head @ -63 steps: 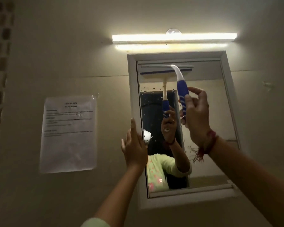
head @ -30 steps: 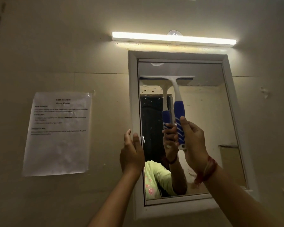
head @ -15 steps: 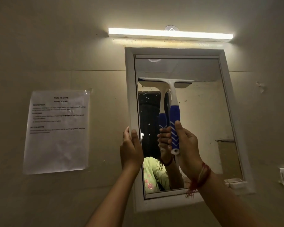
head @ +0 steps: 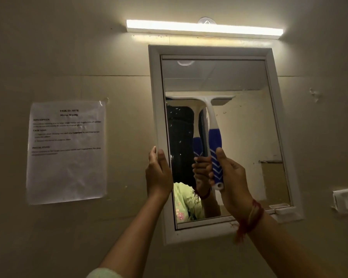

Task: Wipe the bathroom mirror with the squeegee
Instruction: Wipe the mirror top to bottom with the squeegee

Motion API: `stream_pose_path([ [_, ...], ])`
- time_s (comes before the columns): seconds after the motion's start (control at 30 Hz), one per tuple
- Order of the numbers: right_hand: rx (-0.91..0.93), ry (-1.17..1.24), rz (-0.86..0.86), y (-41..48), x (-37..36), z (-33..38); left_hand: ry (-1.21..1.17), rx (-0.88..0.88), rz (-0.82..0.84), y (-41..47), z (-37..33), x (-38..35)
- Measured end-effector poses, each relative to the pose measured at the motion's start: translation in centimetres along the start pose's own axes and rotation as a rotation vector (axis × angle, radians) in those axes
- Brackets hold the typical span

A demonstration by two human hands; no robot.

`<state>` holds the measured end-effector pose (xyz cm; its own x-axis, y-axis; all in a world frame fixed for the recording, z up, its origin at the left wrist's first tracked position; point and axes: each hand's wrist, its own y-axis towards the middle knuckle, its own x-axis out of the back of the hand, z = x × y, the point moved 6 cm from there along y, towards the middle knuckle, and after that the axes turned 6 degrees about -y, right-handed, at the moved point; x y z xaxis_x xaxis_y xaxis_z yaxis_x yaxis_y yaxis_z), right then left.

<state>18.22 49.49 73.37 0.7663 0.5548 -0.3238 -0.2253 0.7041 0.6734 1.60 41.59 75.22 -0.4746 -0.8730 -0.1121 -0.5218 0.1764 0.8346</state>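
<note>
A white-framed mirror hangs on the beige wall. A squeegee with a white head and a blue, white-striped handle lies against the glass, its blade level a little above the mirror's middle. My right hand grips the handle's lower end, thumb up along it. My left hand holds the mirror frame's left edge, about halfway down, with its fingers curled over the rim. The glass reflects the squeegee, my hand and a light green sleeve.
A lit tube light runs just above the mirror. A printed paper sheet is taped to the wall at the left. A white switch plate sits at the right edge. A small white shelf juts from the frame's bottom right.
My right hand has drawn the squeegee down the glass from near the top edge to just above the middle. My left hand has stayed on the frame's left edge.
</note>
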Motion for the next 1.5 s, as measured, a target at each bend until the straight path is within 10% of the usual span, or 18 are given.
stream_pose_path([
  [1.5, -0.095, 0.016, 0.029, -3.0, 1.1, -2.7, 0.013, 0.028, -0.046, 0.0, 0.3, 0.3],
])
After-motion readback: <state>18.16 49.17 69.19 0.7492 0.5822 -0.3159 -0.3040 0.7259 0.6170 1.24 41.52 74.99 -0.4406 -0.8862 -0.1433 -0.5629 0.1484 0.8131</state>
